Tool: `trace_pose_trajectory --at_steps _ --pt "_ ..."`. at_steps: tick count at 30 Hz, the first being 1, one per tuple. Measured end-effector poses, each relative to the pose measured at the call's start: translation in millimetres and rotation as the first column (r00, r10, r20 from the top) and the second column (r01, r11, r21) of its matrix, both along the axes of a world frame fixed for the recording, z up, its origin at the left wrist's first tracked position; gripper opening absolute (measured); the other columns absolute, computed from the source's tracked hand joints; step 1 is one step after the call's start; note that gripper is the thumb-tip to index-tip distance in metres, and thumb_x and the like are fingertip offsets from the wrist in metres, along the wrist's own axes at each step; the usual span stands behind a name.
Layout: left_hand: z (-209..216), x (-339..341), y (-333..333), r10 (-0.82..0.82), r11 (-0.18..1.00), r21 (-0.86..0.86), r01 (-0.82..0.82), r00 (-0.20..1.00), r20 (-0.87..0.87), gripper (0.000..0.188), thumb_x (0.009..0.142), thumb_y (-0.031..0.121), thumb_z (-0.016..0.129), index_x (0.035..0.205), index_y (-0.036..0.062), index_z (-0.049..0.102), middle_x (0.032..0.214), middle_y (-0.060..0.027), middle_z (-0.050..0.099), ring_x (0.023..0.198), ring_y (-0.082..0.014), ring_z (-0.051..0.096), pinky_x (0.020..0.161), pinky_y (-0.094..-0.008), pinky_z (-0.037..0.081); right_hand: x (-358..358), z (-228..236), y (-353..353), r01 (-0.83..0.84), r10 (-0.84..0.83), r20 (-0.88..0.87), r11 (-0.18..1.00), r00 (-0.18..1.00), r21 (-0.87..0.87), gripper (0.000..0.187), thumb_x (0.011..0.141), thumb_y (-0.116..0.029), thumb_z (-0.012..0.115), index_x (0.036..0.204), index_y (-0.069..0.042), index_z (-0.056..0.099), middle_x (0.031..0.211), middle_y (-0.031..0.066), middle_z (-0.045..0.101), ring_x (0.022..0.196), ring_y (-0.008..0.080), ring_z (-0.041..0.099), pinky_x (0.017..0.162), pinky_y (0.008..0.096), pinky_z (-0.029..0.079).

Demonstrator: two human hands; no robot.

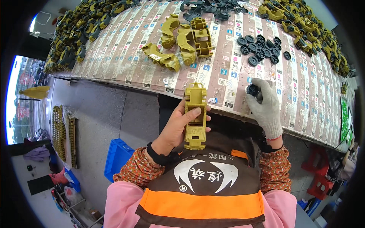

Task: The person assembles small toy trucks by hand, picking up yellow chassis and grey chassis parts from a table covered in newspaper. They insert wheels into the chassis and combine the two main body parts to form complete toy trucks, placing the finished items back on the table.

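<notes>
Seen from the head camera, a person's bare left hand (175, 124) grips an olive-yellow toy vehicle body (195, 133) upright in front of the apron (224, 148), just off the counter's (125, 57) near edge. The gloved right hand (267, 108) curls its thumb and fingers around a dark wheel (252, 90) above the counter. Beyond lie a cluster of dark wheels (260, 54), several olive-yellow shells (185, 47) and black plastic parts (216, 13), with heaps of toy vehicles (76, 43) to either side.
</notes>
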State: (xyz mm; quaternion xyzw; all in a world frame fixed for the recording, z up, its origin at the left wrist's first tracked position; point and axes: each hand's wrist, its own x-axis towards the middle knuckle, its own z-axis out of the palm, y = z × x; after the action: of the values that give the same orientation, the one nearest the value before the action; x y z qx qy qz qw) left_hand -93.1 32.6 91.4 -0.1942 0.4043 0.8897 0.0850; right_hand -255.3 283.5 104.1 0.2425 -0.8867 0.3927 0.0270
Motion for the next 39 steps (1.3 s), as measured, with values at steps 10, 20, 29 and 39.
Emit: trace_pose_trajectory --at_steps 10,20,29,39 --pt "4.7 -7.2 3.0 0.051 0.980 0.193 -0.045 0.998 -0.024 0.045 0.107 0.023 0.068 0.145 0.0085 0.051 0.134 -0.0129 0.064 0.117 -0.0279 0.070 0.087 -0.0522 0.069 4.4 -12.2 -4.2 0.051 -0.041 0.137 0.996 0.990 -0.070 0.038 0.089 -0.007 0.078 0.124 -0.002 0.064 0.103 0.0139 0.066 0.087 0.0242 0.067 0.079 0.0369 0.057" --pt "0.6 -4.4 5.5 0.040 0.996 0.082 -0.040 0.999 0.000 0.061 0.104 0.037 0.073 0.151 0.0165 0.041 0.127 -0.0118 0.066 0.108 -0.0260 0.073 0.081 -0.0489 0.069 20.2 3.3 -24.5 0.015 0.061 0.400 0.983 0.915 -0.184 0.019 0.099 -0.008 0.069 0.116 -0.001 0.065 0.094 0.0086 0.072 0.083 0.0137 0.071 0.072 0.0315 0.057" --pt "4.6 -3.8 12.2 0.008 0.995 -0.097 -0.017 0.995 -0.096 0.063 0.106 0.036 0.072 0.154 0.0129 0.038 0.121 -0.0114 0.068 0.105 -0.0185 0.071 0.087 -0.0365 0.064 58.6 1.4 -68.1 0.254 0.326 0.720 0.782 0.612 -0.570 0.019 0.104 -0.001 0.061 0.123 0.003 0.060 0.106 0.0123 0.072 0.095 0.0148 0.075 0.073 0.0288 0.062" --pt "-19.7 -4.0 18.8 -0.012 0.922 -0.380 -0.075 0.975 -0.221 0.061 0.109 0.024 0.069 0.156 0.0081 0.034 0.139 -0.0046 0.056 0.127 -0.0128 0.056 0.110 -0.0315 0.047 68.6 -15.0 -64.1 0.063 0.245 0.532 0.867 0.810 -0.495 0.033 0.101 -0.002 0.065 0.134 0.002 0.062 0.116 0.0163 0.075 0.104 0.0211 0.075 0.091 0.0350 0.060"
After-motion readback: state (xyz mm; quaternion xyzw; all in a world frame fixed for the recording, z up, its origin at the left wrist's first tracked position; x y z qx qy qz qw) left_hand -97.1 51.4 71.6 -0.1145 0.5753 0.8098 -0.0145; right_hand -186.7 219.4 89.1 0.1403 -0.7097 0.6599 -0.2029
